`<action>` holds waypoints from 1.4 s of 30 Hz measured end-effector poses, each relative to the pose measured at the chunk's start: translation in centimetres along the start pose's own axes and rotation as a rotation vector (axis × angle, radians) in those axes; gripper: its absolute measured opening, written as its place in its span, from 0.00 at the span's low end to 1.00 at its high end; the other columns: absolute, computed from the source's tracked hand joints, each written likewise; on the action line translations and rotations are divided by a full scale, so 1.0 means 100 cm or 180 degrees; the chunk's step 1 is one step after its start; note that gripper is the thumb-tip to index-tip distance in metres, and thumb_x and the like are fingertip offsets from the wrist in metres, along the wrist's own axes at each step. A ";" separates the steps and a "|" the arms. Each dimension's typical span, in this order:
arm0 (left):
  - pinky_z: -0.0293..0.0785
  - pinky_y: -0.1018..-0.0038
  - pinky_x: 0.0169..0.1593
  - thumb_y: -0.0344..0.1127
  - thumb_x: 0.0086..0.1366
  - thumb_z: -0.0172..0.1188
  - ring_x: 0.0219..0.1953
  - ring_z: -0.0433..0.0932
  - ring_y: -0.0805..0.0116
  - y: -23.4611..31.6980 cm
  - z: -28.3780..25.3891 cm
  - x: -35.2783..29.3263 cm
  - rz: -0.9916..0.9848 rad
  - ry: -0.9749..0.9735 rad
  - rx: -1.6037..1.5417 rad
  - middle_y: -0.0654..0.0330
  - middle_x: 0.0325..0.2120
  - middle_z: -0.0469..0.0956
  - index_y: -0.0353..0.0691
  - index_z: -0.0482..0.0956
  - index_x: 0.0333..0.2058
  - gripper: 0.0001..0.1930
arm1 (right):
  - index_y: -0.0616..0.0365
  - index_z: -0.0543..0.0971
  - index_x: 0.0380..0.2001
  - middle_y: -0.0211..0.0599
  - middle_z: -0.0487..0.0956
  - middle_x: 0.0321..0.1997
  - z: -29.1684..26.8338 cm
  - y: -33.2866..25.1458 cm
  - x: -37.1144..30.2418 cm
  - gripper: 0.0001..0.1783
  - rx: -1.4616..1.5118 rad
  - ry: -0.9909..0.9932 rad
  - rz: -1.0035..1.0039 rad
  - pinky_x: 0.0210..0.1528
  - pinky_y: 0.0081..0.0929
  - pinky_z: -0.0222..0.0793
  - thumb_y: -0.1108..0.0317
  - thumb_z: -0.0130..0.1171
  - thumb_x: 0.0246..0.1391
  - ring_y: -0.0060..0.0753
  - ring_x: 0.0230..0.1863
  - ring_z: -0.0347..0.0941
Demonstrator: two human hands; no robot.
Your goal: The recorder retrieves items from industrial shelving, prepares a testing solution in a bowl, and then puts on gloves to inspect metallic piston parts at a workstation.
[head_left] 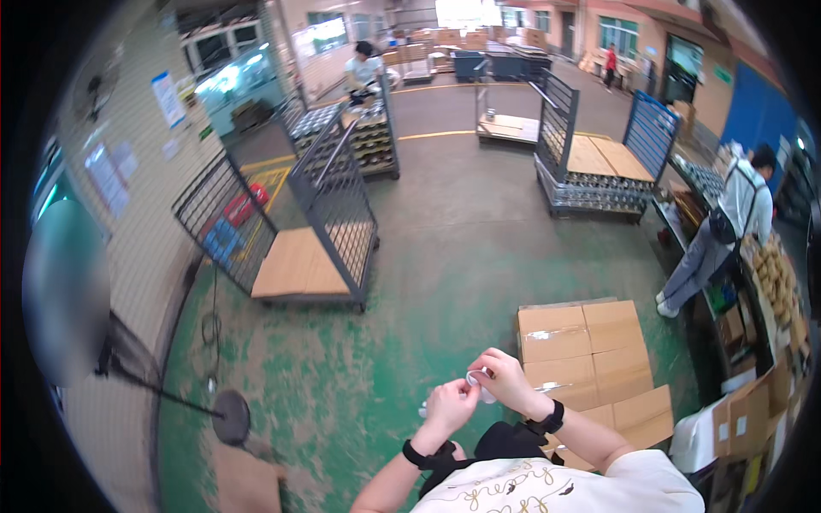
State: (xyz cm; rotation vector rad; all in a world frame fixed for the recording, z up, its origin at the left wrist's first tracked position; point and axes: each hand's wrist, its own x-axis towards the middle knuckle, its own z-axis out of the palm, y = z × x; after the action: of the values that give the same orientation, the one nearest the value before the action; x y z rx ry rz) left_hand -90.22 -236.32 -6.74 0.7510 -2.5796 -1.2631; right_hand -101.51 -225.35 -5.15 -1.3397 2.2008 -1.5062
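In front of my body, my left hand [451, 407] and my right hand [505, 376] meet, fingers pinched together. Between them is a small white, curved thing [475, 376]; its kind is too small to make out, and my fingers cover part of it. Something small and white also shows beside my left hand, partly hidden. Each wrist wears a black band. Close by on the right, taped brown cardboard boxes [560, 338] lie in a low block, with one flap [643, 416] sticking out.
A cart [295, 261] with cardboard on its deck stands ahead left; another loaded cart [599, 162] is ahead right. A fan's round base [231, 417] sits on the green floor at left. One person [727, 214] stands at the right bench, another [363, 73] behind a far-left cart.
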 end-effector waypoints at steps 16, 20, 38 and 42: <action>0.74 0.55 0.31 0.46 0.59 0.54 0.28 0.79 0.47 -0.037 -0.035 0.353 -0.0090 0.0068 0.0370 0.51 0.22 0.79 0.42 0.79 0.27 0.13 | 0.62 0.78 0.27 0.37 0.73 0.26 0.006 0.178 0.303 0.07 0.0009 -0.0069 0.0235 0.27 0.26 0.68 0.81 0.62 0.41 0.30 0.24 0.71; 0.74 0.56 0.32 0.45 0.58 0.54 0.28 0.80 0.49 -0.044 -0.063 0.432 -0.0195 0.0215 0.0277 0.51 0.22 0.79 0.42 0.80 0.26 0.13 | 0.61 0.79 0.29 0.37 0.74 0.27 -0.002 0.188 0.402 0.07 -0.0089 -0.0488 0.0222 0.29 0.25 0.69 0.80 0.63 0.42 0.30 0.25 0.71; 0.75 0.57 0.31 0.45 0.59 0.56 0.26 0.80 0.50 -0.071 -0.109 0.858 0.0125 0.0210 0.0588 0.52 0.19 0.79 0.42 0.80 0.25 0.13 | 0.68 0.71 0.55 0.40 0.75 0.55 -0.013 0.342 0.742 0.23 0.2607 -0.0776 0.2152 0.61 0.25 0.61 0.77 0.51 0.55 0.28 0.56 0.69; 0.75 0.55 0.29 0.42 0.61 0.55 0.25 0.80 0.49 -0.050 -0.086 0.931 0.0501 0.0044 0.0735 0.50 0.18 0.78 0.40 0.76 0.25 0.13 | 0.69 0.75 0.49 0.40 0.78 0.49 -0.013 0.411 0.803 0.19 0.2700 -0.0330 0.2566 0.58 0.29 0.65 0.79 0.46 0.52 0.30 0.51 0.72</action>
State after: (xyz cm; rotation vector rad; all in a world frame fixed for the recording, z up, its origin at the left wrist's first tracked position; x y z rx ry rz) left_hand -165.19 -292.22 -11.24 0.5764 -2.7417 -0.9236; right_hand -173.22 -279.80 -10.90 -0.2108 1.4129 -1.6191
